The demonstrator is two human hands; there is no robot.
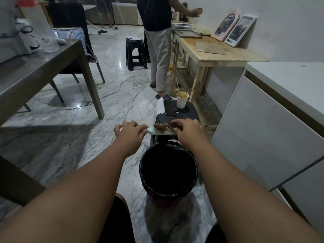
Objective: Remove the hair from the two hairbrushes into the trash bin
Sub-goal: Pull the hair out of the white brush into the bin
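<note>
Hairbrush (160, 132): pale green, held in the air between both hands, just beyond the far rim of the trash bin and before the near edge of a black stool (185, 114). Long axis left to right; handle to the left, bristle head to the right, bristles up.

Hair (159, 127): reddish-brown clump lodged in the bristles, right end under the right fingertips.

Left hand (130, 130): fingers curled round the handle, steadying.

Right hand (187, 129): at the head end, fingertips bent down into the bristles and pinching at the hair. Nearer of the two to the clump.

Trash bin (166, 192): round, black-lined, standing on the floor (87, 137), below the hairbrush and closer to the body, partly under the right forearm. Inside too dark to read.

Judged stage: pulling, hair not yet free. Next move probably a lift of the clump up off the bristles, then a short carry back and down into the bin mouth; best done with the right hand.

Second hairbrush: not made out.

Also on the stool, toward its far edge: phone (169, 106), paper cup (182, 100).
</note>
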